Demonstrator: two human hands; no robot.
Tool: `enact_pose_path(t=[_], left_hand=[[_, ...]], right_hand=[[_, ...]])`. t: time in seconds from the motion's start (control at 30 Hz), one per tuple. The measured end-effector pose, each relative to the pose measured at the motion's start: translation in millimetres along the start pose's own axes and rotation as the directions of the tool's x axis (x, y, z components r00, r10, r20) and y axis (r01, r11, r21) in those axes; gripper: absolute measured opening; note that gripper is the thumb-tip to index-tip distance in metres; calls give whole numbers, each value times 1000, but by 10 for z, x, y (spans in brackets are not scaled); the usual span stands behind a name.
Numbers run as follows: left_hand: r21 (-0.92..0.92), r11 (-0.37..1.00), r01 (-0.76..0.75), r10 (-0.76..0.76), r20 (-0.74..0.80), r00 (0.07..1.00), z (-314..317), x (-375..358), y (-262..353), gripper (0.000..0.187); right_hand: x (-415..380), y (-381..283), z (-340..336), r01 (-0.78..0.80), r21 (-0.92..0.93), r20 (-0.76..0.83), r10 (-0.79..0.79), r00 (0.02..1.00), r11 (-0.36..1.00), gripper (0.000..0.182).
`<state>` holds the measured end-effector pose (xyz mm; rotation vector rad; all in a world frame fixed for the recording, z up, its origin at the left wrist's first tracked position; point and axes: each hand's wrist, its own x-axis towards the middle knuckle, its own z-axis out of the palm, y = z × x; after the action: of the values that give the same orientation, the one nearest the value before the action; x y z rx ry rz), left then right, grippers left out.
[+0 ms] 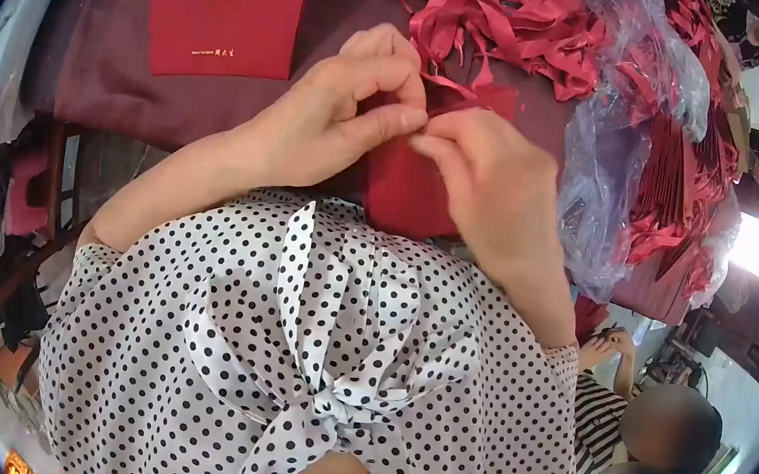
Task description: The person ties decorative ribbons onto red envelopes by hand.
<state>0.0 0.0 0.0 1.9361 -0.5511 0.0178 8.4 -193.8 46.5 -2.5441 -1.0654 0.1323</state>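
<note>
A small red paper bag stands at the table's front edge, close against my body, partly covered by my hands. My left hand is closed in a pinch at the bag's top, thumb and forefinger pressed together. From the right, my right hand meets it with its own pinch, the fingertips of both hands touching. A thin red ribbon runs between the hands at the bag's mouth. Its ends are hidden by the fingers.
A larger red bag with gold lettering lies at the back left. Loose red ribbons are heaped at the back. Clear plastic wrap and stacked red bags stand on the right. Another person's hands show at lower right.
</note>
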Motion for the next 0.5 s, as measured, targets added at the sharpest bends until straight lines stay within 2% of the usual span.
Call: enact_pose_path(t=[0.07, 0.1, 0.13, 0.17, 0.2, 0.23, 0.27, 0.3, 0.37, 0.4, 0.47, 0.5], left_hand=[[-146, 989, -30, 22, -58, 998, -19, 3, 14, 13], [-114, 993, -24, 19, -48, 999, -65, -24, 46, 13], [-166, 986, 18, -18, 4, 1000, -71, -28, 46, 14], [-215, 975, 56, -46, 51, 998, -69, -22, 39, 15], [-331, 944, -20, 14, -18, 1000, -35, 12, -22, 14], [-334, 940, 73, -47, 87, 995, -115, 25, -41, 15], [-333, 929, 163, -102, 192, 976, -209, 44, -32, 17], [-390, 881, 268, -183, 241, 953, -240, 71, -35, 14], [-442, 861, 251, -116, 310, 944, -321, 172, -43, 12], [-367, 880, 301, -146, 394, 907, -358, 204, -60, 10], [-166, 971, 173, -53, 557, 829, -439, 317, -103, 13], [-149, 961, 232, -101, 593, 799, -440, 360, -56, 12]], right_hand=[[61, 28, -15, 65, 129, -165, -43, 985, 990, 27], [80, 14, 0, 79, 148, -189, -51, 981, 986, 27], [108, 8, -40, -66, 383, -91, 109, 990, 921, 24], [133, 12, -69, -215, 575, 41, 235, 971, 790, 22], [127, -6, 14, -177, 505, -52, 234, 971, 845, 21], [127, -12, 46, -168, 507, -58, 227, 972, 846, 21], [123, -16, 52, -69, 304, -180, 129, 975, 950, 21], [116, 0, 50, 14, 66, -273, 4, 962, 998, 21], [105, 33, 78, 51, 42, -261, -38, 965, 998, 22], [112, 29, 91, 71, 103, -292, -38, 956, 992, 22], [110, 12, 110, 92, 180, -319, -30, 947, 979, 24], [95, 12, 99, 103, 168, -317, -45, 947, 980, 24]])
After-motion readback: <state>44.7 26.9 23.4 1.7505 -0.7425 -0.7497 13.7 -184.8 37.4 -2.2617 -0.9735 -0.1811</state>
